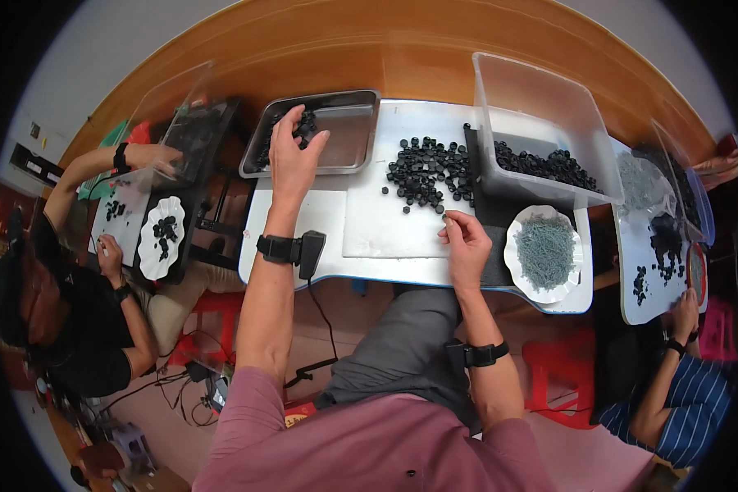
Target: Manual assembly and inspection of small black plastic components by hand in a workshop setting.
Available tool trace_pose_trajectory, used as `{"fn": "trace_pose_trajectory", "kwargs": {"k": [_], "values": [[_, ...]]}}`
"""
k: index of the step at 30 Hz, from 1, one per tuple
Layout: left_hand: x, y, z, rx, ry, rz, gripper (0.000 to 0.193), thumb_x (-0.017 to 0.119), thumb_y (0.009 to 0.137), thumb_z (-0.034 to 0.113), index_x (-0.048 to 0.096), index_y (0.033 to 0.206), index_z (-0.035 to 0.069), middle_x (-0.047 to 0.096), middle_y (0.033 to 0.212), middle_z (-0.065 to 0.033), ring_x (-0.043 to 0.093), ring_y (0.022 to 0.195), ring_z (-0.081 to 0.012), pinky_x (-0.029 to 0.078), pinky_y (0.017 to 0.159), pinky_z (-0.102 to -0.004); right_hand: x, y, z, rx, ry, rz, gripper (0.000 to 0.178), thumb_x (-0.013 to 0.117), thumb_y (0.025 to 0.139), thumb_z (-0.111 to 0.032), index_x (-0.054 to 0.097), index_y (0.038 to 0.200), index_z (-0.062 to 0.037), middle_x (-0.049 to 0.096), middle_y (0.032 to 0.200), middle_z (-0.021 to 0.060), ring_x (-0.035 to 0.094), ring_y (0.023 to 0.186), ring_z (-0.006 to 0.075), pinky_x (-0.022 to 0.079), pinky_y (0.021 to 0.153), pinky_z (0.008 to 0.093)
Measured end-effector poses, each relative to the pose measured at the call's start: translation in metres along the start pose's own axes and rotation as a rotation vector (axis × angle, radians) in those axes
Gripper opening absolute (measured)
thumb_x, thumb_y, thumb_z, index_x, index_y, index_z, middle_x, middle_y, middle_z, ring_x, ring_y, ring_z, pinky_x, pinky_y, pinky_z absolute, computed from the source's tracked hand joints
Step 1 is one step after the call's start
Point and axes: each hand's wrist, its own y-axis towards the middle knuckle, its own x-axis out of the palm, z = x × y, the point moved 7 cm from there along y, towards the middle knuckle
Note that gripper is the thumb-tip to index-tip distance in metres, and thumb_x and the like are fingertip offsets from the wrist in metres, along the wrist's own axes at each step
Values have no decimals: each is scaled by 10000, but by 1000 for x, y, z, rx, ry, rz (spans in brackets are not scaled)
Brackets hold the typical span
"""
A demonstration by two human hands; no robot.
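My left hand (293, 156) hovers over the metal tray (354, 156), its fingers and thumb spread apart with nothing seen between them. Small black round caps (306, 125) lie in the tray, partly hidden behind the hand. My right hand (469, 248) is at the near edge of a white sheet (385, 234), thumb and fingers pinched together. What is in the pinch, if anything, is too small to make out. Just beyond those fingertips spreads a loose pile of black caps (425, 174), with a few stray ones at its near side.
A clear plastic bin (541, 107) holding more black caps stands right of the pile. In front of it, a scalloped white plate (578, 266) carries grey-green thin pieces. Co-workers sit at tables on both sides, one hand (154, 156) at the left, another (685, 316) at the right.
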Motion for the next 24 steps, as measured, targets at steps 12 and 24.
{"fn": "trace_pose_trajectory", "kwargs": {"k": [12, 24], "values": [[82, -151, 29, -42, 34, -533, 282, 815, 803, 129, 734, 1059, 43, 603, 823, -80, 593, 812, -242, 500, 748, -363, -7, -2, -3, -48, 31, 136, 156, 636, 980, -2, 674, 1127, 34, 692, 939, 49, 662, 739, 85, 512, 623, 218], [105, -175, 31, -357, -252, -545, 252, 775, 854, 122, 748, 1083, 22, 761, 894, -94, 698, 734, -157, 566, 703, -290, -8, -8, -21, -182, -115, 117, 105, 644, 939, 43, 700, 1027, 33, 676, 929, 85, 671, 698, 125, 513, 617, 252]]}}
